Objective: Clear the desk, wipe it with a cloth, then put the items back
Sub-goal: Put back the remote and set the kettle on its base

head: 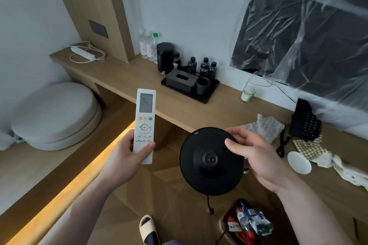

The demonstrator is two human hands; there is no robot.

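The person stands before the wooden desk [127,77], both hands raised off it. The left hand [127,155] wraps its fingers around the lower end of a white remote control [144,125], holding it upright with the screen on top. The right hand [256,157] pinches the rim of a round black kettle base [209,163], thumb on its face, its cord dangling toward the floor. On the desk behind sit a black tray [207,95] with a tissue box [180,82] and a cup [202,85], a black kettle [164,56], water bottles [147,46] and a candle glass [247,94]. A patterned cloth [262,127] lies crumpled near a black telephone [304,123].
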